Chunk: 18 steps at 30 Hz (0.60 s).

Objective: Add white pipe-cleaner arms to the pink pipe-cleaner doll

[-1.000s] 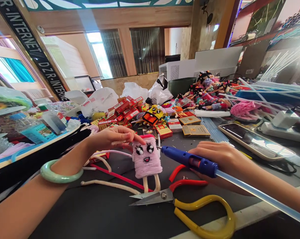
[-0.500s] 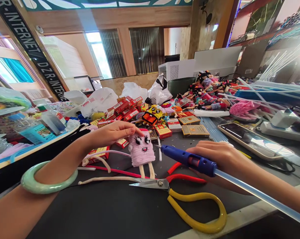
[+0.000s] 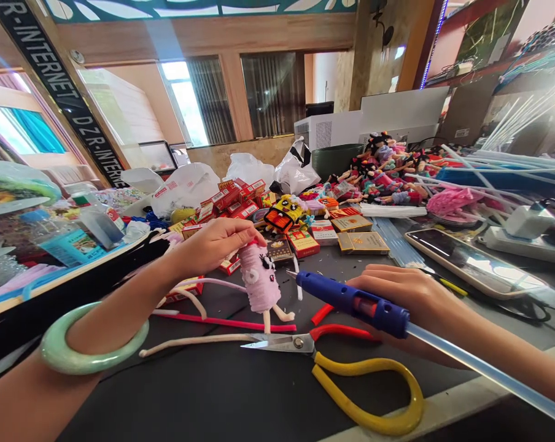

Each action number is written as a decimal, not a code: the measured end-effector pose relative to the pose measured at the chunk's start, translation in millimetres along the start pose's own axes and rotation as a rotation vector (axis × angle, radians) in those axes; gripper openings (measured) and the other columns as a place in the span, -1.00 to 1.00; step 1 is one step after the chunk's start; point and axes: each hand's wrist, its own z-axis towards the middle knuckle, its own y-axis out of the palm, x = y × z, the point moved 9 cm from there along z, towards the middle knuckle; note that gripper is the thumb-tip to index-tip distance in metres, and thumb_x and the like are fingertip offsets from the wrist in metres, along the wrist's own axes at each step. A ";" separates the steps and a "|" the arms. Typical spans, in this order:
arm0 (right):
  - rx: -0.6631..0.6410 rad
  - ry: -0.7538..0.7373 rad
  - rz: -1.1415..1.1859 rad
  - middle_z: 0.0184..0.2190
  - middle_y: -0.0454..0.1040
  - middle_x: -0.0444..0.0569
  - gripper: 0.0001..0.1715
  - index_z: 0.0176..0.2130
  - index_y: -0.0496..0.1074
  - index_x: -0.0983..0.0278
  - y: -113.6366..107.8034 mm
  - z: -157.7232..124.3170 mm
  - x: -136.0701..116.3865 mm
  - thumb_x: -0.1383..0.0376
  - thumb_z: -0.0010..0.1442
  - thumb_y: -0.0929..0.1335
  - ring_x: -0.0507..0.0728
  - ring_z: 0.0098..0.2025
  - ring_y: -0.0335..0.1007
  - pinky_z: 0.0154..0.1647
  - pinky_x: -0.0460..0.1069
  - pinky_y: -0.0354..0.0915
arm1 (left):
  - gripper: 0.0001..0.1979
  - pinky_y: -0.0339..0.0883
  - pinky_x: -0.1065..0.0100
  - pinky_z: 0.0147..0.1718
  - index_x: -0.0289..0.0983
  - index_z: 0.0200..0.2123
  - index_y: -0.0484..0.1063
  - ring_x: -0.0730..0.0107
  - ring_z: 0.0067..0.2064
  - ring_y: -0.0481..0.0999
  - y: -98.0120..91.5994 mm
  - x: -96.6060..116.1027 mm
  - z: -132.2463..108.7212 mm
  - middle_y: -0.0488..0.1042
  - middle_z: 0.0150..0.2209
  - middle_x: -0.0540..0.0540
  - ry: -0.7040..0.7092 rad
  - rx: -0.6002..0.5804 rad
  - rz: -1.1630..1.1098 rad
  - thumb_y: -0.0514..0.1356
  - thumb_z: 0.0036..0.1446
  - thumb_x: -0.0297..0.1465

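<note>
L hand (image 3: 217, 247) is holding the small pink figure (image 3: 259, 281) at its top, fingers closed over the head end, so the hand is narrow, not wide. The figure is off the table, tilted, and turned w/ its face to the side, which seems to give the hand a firm hold and show one flank to the nozzle. Body is soft fuzzy yarn, wound in a fat rectangular shape, w/ two thin cream legs of chenille stem.

R hand (image 3: 399, 301) is wrapped around a blue plastic hot-glue gun (image 3: 346, 299), held low and sideways, w/ its metal tip near the figure but apparently not touching. A long clear glue stick (image 3: 484, 365) runs from the gun's back end, past the forearm.

Below, on the black work mat (image 3: 204, 380), lie scissors (image 3: 277, 342) w/ steel blades and red-and-yellow looped handles, plus a cream chenille stem (image 3: 190, 344) and a red one (image 3: 226, 324), all within easy reach. A pale green bangle (image 3: 91, 344) sits on the L wrist.

Further back are small cardboard boxes (image 3: 363, 242), a heap of finished-looking dolls (image 3: 379, 178), a smartphone (image 3: 471, 267), and a power strip (image 3: 517, 245).
</note>
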 end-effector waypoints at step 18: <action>0.073 -0.081 0.050 -0.49 0.43 -0.06 -0.84 -0.26 0.41 0.27 19.2 17.5 -30.6 0.32 0.23 0.24 0.09 -0.46 0.22 -0.45 -0.02 0.05 | -0.56 0.26 0.40 -0.38 -0.34 -0.30 0.58 0.32 -0.36 0.46 -1.4 22.4 -6.5 0.53 -0.41 -0.08 0.002 0.054 0.176 -0.03 0.22 -0.21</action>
